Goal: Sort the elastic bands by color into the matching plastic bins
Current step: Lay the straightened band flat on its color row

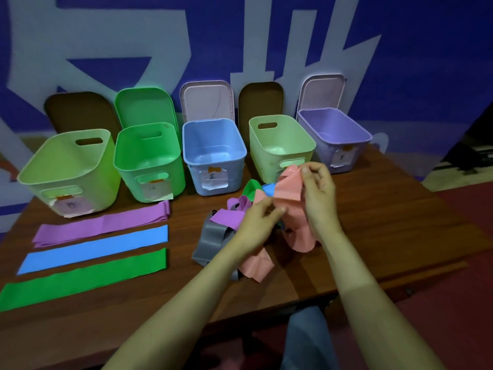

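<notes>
Your left hand pinched the lower edge of a salmon-pink flat elastic band, thumb and fingers curled on it. Your right hand pinched the same band's upper edge between thumb and fingertips. The band was held up between both hands, right of centre, just in front of the pale green plastic bin. Its loose part hung down to the brown wooden table.

Under your hands lay a tangled heap: a crumpled purple band, a grey band, a bit of green band and a bit of blue band. More pink lay near the left wrist; cannot tell if it was the same band.

Near left, three strips lay flat, side by side and apart: a long purple strip farthest, a long blue strip in the middle, a long green strip nearest.

The far row, left to right, was a lime green plastic bin, a bright green plastic bin, a light blue plastic bin, the pale green bin and a lilac plastic bin.
</notes>
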Motion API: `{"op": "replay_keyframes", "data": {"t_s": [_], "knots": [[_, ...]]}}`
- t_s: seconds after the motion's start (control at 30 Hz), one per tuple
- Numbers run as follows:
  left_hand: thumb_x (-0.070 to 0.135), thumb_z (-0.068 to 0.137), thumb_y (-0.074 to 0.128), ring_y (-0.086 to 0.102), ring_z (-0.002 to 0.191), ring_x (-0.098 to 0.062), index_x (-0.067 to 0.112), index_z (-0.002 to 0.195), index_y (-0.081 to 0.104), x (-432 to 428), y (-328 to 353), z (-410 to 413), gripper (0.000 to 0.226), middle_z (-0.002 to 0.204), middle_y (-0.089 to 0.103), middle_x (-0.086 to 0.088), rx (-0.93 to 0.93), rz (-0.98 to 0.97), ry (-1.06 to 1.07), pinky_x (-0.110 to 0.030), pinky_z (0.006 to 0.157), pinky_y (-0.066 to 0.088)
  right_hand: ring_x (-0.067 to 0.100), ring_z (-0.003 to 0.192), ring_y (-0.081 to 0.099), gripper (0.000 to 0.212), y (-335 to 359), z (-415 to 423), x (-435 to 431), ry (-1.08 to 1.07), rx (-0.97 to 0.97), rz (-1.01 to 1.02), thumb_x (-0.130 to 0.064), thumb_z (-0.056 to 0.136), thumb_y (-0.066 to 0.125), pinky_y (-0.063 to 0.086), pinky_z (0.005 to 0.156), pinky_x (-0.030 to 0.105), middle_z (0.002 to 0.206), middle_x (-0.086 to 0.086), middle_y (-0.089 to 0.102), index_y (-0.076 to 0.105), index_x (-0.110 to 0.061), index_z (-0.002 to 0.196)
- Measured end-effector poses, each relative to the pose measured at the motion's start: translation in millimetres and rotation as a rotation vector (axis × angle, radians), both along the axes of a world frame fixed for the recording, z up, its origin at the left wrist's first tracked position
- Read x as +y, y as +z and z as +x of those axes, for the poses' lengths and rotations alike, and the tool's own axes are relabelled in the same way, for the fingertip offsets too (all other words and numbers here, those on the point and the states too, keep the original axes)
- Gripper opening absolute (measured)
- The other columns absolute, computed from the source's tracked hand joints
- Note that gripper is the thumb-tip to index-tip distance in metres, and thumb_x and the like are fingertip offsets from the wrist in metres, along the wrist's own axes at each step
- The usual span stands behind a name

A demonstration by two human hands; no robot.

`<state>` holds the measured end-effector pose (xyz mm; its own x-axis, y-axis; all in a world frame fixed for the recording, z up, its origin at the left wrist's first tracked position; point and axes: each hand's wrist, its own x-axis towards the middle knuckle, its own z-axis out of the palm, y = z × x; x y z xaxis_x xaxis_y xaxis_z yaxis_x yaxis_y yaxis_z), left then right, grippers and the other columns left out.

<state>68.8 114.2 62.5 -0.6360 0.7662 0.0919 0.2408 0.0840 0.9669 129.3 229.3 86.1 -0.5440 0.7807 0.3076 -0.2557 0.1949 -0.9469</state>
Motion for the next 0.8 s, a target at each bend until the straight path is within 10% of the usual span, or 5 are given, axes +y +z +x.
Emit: {"op": "replay_keyframes", "data": {"t_s": [0.13,0.4,0.6,0.73,0.8], "knots": [[0.004,0.096,0.04,0.058,0.069,-0.016,0.008,0.092,0.051,-2.1,15.9,-3.3,0.012,0.085,0.059,-0.01,-0.51,0.246,0.164,-0.031,0.06,0.051,0.012,0.114,0.051,0.038,-20.2,14.9,9.6,0.059,-0.43,0.203,-0.021,0.099,0.039,0.04,0.096,0.03,0.128,-0.003,0.054,0.041,-0.03,0.135],[0.017,0.097,0.042,0.058,0.081,-0.021,0.011,0.114,0.053,-20.8,-2.4,-31.4,0.021,0.097,0.061,-0.011,-0.823,0.19,0.391,-0.034,0.069,0.048,0.014,0.119,0.043,0.038,-80.5,38.3,6.9,0.281,-0.821,0.521,-0.031,0.086,0.065,0.036,0.097,0.025,0.127,-0.002,0.047,0.056,-0.015,0.12],[0.017,0.096,0.048,0.056,0.075,-0.021,0.014,0.088,0.052,-39.7,-20.2,-42.0,0.009,0.086,0.058,-0.01,-0.536,0.011,0.43,-0.035,0.068,0.047,0.026,0.101,0.056,0.031,-89.1,36.4,10.0,0.048,-0.849,0.612,-0.006,0.086,0.06,0.048,0.08,0.035,0.119,0.005,0.047,0.056,-0.016,0.115],[0.023,0.095,0.051,0.057,0.088,-0.019,0.012,0.102,0.056,-48.5,-27.9,-38.8,0.014,0.095,0.06,-0.005,-0.276,-0.154,0.339,-0.038,0.082,0.048,0.026,0.101,0.055,0.029,-76.1,31.1,9.9,-0.258,-0.559,0.604,-0.007,0.087,0.059,0.045,0.083,0.033,0.118,0.01,0.051,0.059,-0.009,0.116],[0.022,0.096,0.049,0.055,0.088,-0.02,0.011,0.1,0.057,-48.5,-27.8,-36.5,0.015,0.094,0.06,-0.008,-0.349,-0.112,0.315,-0.037,0.081,0.045,0.03,0.116,0.047,0.032,-73.3,26.6,14.9,-0.199,-0.741,0.678,-0.015,0.088,0.058,0.038,0.095,0.039,0.125,0.01,0.05,0.058,-0.011,0.12]]}}
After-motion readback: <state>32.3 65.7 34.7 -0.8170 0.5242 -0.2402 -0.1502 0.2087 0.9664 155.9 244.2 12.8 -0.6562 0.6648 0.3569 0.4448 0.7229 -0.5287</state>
